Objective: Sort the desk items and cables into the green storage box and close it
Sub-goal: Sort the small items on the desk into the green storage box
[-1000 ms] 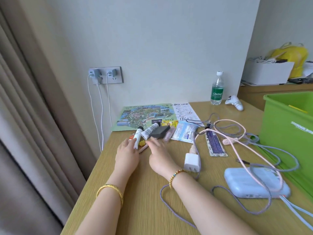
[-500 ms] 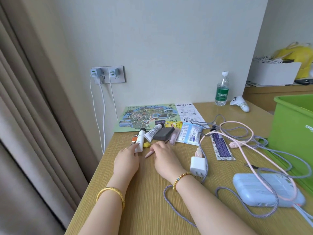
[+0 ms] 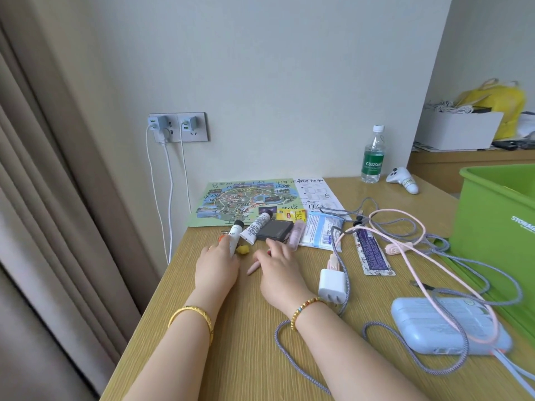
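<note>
Green storage box (image 3: 498, 224) at right edge of wooden desk (image 3: 231, 342), lid off; interior mostly out of view, contents cannot be told. Left hand (image 3: 215, 269) holds a white tube with black cap (image 3: 235, 237), long axis pointing away toward the wall, cap at far end. Second white tube (image 3: 256, 227) beside it, tilted up-right, cap on the map sheet (image 3: 246, 201). Right hand (image 3: 278, 270) flat, fingers loose, over a pink stick (image 3: 252, 268). Purple cable (image 3: 341, 256) and pink cable (image 3: 405, 250) tangled between hands and box.
</note>
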`<state>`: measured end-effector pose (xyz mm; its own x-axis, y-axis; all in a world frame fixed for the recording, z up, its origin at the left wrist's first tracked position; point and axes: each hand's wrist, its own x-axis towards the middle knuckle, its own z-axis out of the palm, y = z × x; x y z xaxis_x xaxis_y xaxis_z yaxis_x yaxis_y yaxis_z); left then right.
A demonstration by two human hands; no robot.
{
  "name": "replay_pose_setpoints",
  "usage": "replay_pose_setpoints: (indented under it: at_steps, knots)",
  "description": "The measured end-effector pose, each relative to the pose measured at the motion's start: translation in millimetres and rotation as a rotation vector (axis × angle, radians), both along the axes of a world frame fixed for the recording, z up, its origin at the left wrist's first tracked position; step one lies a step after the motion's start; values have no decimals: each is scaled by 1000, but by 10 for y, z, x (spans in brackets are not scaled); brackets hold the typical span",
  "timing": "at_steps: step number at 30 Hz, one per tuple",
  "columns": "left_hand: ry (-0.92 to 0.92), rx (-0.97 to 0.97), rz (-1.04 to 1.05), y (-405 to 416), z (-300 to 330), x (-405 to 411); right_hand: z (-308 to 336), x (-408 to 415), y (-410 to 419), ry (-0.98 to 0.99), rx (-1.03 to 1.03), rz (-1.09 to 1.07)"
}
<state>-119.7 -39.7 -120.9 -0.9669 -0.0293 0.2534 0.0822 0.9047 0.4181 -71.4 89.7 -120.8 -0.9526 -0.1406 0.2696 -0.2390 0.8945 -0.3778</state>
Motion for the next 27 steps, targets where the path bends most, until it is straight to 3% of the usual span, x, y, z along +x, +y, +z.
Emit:
replay_pose_setpoints:
  at_steps: [5, 10, 13, 21, 24, 27]
  knots:
    - [24, -186, 52, 0, 23, 67, 63, -1, 0, -39, -3, -40]
    - [43, -177, 71, -9, 27, 117, 118, 70, 2, 21, -116, -157]
    - [47, 63, 61, -59, 41, 154, 110, 135, -1, 58, -24, -236]
    - [15, 557, 87, -124, 108, 309, 249, 242, 54, -170, 84, -299]
    - [0, 747, 56, -86, 165, 420, 324, 331, 100, -194, -59, -293]
    - [10, 901, 27, -7, 211, 595, 407, 478, 177, -67, -144, -273]
